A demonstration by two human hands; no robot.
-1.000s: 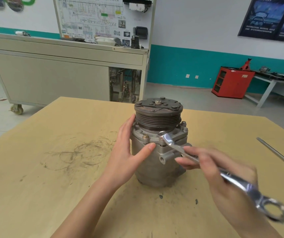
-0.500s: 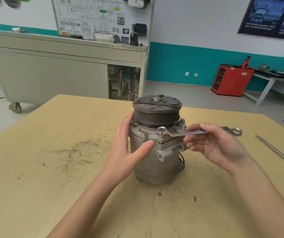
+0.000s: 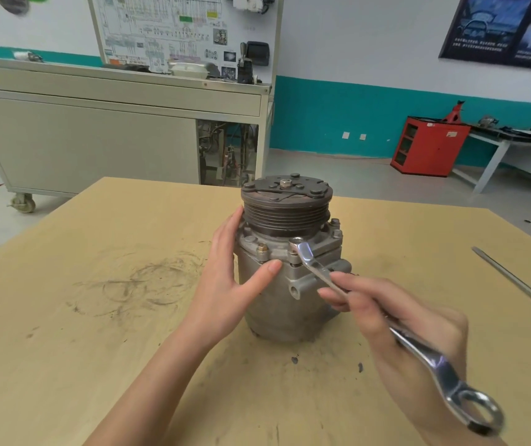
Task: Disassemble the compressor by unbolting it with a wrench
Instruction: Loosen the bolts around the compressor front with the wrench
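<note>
The compressor (image 3: 285,284) stands upright near the middle of the desk (image 3: 97,317), with its grooved pulley (image 3: 286,214) on top. Below the pulley, the flange carries a bolt at 6 o'clock, nearest the person, and the small end of the wrench (image 3: 314,267) sits on it. The bolt itself is hidden under the wrench head. A neighbouring bolt (image 3: 261,248) stands bare at about 7 o'clock, and two more (image 3: 335,228) at 3 o'clock. The wrench shaft runs down and out toward 4 o'clock.

The left grip (image 3: 232,284) lies wide and flat against the housing from 9 o'clock, fingers straight and thumb laid across the front. The right grip (image 3: 396,320) is closed round the shaft about midway along, and the ring end (image 3: 473,410) juts out past it.

To loosen this bolt cleanly, the head should probably seat level and fully on the hex before any pull. Sliding the right grip nearer the ring end would likely give more leverage. The left should press hard, since the tall body could twist or tip.

A long rod (image 3: 515,284) lies on the desk at 3 o'clock, well apart.
</note>
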